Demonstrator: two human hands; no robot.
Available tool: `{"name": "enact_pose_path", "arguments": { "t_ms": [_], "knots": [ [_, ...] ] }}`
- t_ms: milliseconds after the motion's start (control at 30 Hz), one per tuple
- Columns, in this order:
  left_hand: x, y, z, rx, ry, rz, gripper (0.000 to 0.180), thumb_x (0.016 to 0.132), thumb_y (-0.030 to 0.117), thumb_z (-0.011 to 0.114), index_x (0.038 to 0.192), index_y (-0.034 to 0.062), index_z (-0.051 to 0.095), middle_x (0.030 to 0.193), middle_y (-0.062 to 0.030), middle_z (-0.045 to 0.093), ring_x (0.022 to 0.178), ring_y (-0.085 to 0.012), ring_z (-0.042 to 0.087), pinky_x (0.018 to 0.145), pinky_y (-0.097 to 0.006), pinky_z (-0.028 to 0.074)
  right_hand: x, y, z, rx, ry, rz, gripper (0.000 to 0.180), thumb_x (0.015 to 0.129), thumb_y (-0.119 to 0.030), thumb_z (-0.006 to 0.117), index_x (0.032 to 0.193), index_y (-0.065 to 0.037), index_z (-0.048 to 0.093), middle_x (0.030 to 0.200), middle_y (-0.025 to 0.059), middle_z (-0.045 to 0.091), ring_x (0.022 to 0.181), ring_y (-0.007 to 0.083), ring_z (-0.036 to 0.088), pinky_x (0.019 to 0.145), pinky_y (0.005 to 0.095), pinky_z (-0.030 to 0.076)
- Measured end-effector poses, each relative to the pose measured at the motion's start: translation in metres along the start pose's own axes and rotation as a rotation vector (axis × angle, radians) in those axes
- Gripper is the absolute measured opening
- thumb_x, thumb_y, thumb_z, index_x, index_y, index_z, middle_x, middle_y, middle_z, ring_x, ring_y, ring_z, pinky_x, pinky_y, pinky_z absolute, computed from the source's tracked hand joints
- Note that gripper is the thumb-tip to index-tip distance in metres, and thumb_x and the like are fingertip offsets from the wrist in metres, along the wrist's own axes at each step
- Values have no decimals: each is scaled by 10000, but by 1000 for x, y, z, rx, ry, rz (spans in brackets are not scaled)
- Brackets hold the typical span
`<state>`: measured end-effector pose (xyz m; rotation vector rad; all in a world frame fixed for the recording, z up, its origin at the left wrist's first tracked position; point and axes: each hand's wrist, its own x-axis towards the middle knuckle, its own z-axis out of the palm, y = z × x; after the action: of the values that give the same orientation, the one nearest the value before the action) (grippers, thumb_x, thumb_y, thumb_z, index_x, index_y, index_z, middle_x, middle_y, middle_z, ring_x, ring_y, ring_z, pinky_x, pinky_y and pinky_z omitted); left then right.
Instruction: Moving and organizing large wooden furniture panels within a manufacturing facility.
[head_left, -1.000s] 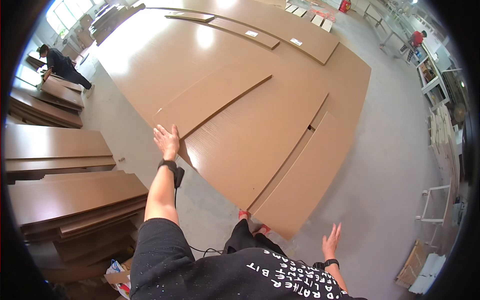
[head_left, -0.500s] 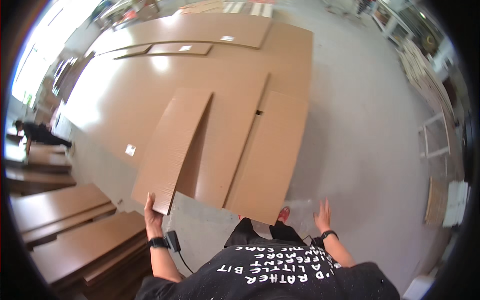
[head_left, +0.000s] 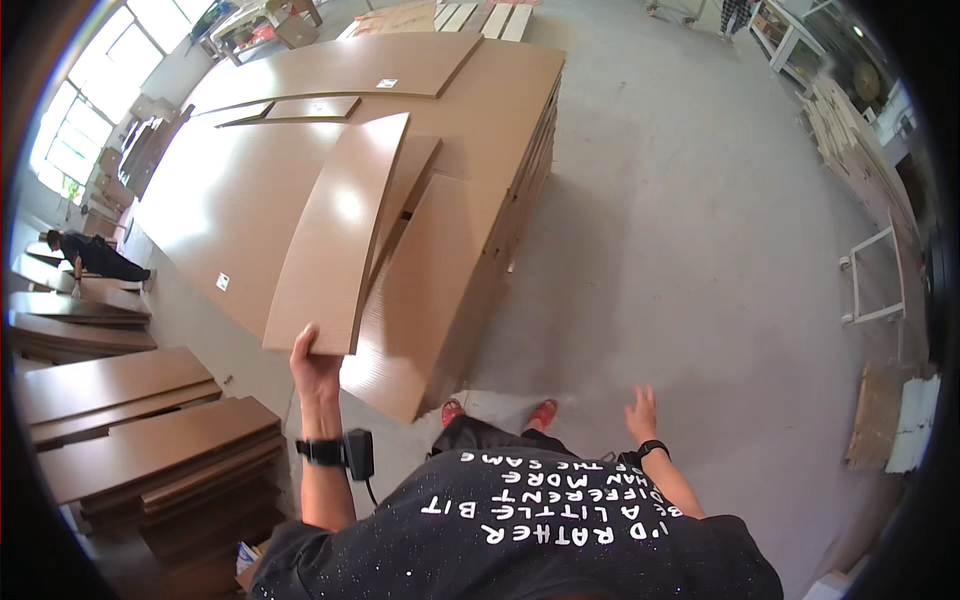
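My left hand (head_left: 316, 376) is closed on the near end of a long brown wood-grain board (head_left: 338, 240), thumb on top and fingers hidden beneath it. The board tilts over a large stack of brown panels (head_left: 500, 130). Partly under it lie another narrow panel (head_left: 415, 165) and a wider board (head_left: 415, 290) at the stack's near right corner. Out to my right, my right hand (head_left: 643, 412) hangs above the floor with fingers spread, touching nothing.
Piles of brown boards (head_left: 160, 450) stand at my left, with a person in dark clothes (head_left: 95, 258) beyond. Two thin strips and a long panel (head_left: 330, 70) lie on the stack's far side. Grey floor (head_left: 680, 250) stretches right, toward a white frame (head_left: 875, 280) and leaning boards (head_left: 850, 150).
The board in my left hand has lifted and swung, now covering more of the panels beneath. My view has shifted, so the stack appears farther left. My right hand stays open.
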<state>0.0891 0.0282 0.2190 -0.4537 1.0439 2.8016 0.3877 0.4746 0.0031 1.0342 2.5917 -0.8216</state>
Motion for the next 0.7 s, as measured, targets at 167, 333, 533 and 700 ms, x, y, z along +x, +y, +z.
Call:
{"name": "enact_pose_path", "arguments": {
  "t_ms": [167,333,533,700],
  "knots": [
    [34,-84,76,22,-33,-47,245,747,53,555,982,-5,518,997,-88,558,970,-216,517,881,-368,405,23,48,-38,2,67,77,494,701,-79,554,1174,-73,411,1323,157,258,1178,359,288,966,417,289],
    [96,-155,113,-32,-71,-132,178,748,75,571,917,22,548,933,-53,581,923,-177,535,852,-315,419,89,52,-41,-16,89,-102,502,705,-94,569,1180,-82,409,1336,142,238,1179,353,293,968,408,292],
    [183,-228,144,107,-73,-202,129,706,86,604,829,48,589,894,-42,586,910,-167,525,838,-320,393,184,-1,-93,56,30,-233,501,705,-104,585,1177,-98,418,1328,149,254,1182,353,293,970,405,291],
    [270,-272,169,50,26,-239,141,729,76,579,861,28,576,928,-61,587,935,-203,523,869,-334,382,290,-35,-147,-8,-15,-283,495,709,-109,583,1177,-100,422,1324,150,258,1177,349,301,968,408,294]
  ]
}}
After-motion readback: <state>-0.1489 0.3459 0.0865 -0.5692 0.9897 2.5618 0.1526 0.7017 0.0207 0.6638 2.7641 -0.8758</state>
